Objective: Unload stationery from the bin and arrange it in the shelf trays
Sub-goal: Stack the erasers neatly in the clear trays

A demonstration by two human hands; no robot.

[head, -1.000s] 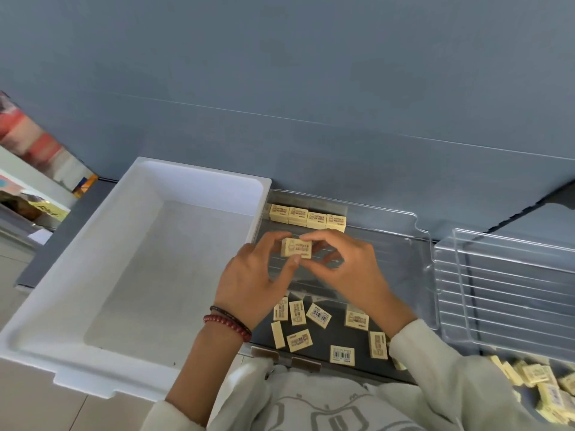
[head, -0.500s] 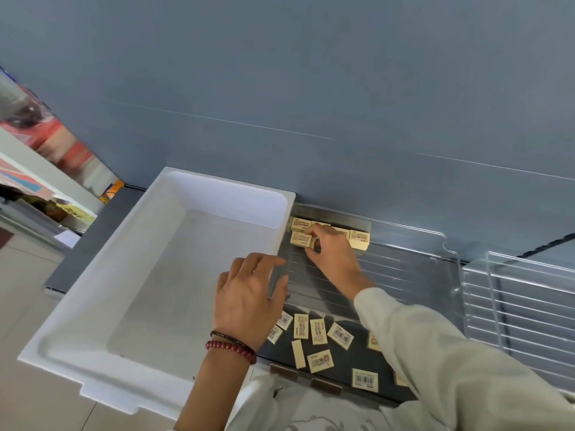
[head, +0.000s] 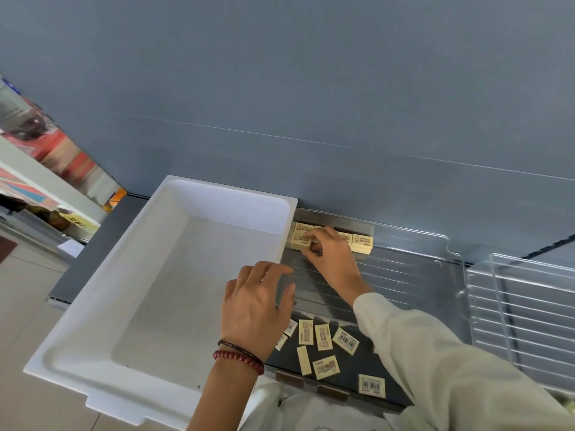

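My right hand [head: 329, 259], frame centre: pinches a cream eraser [head: 299, 241] at the clear tray [head: 404, 275] back row. My left hand [head: 258, 303], just below: fingers loosely spread, holding nothing.

Eraser labels [head: 345, 338]: barcodes, text seemingly illegible

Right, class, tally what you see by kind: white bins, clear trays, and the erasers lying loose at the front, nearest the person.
White bin: 1
Clear trays: 2, one in the middle, one at the right
Loose erasers: 8 in view; the sleeve may hide more
Total: 11
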